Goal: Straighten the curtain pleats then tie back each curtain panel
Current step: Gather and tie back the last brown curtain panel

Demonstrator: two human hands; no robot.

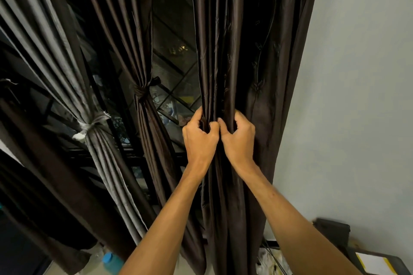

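Both hands, left hand (199, 138) and right hand (239, 140), are gripping the hanging curtain (237, 51) with curled fingers, knuckles seemingly touching, its pleats bunching between them.

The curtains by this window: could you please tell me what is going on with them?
A person is working on the dark brown curtain panel next to the wall. The left grip and right grip, side by side, each bunch its pleats, and it hangs loose with no tie on it. To its left, a brown panel and a grey panel are already tied back at the middle.
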